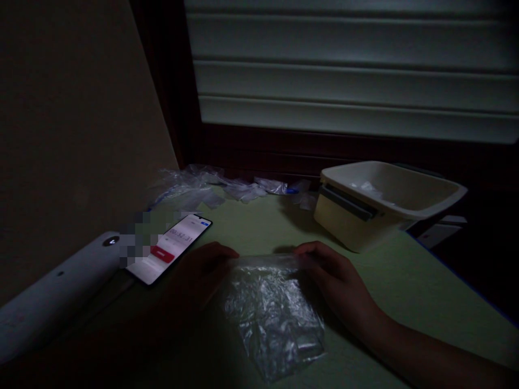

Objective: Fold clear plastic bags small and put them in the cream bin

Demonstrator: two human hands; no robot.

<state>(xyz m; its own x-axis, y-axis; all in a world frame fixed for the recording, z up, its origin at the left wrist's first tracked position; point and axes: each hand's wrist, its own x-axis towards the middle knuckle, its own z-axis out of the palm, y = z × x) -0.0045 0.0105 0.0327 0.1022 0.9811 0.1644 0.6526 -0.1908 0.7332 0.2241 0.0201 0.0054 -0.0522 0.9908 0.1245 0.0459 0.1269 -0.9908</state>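
Observation:
A crinkled clear plastic bag (279, 319) hangs between my two hands just over the green tabletop (259, 221). My left hand (211, 270) pinches the upper left corner of the bag between thumb and fingers. At the upper right corner, my right hand (334, 270) grips the same edge, so the top of the bag is held straight. Below that edge the plastic is wrinkled and shiny, its lower end toward me. Dim light hides part of my left hand in shadow.
A phone (170, 248) with a lit timer screen lies left of my hands, beside a long white device (60, 286). Several clear plastic bags (243, 189) lie along the back. A cream bin (344, 216) with plastic inside stands at the right edge. Behind is a shutter (344, 70).

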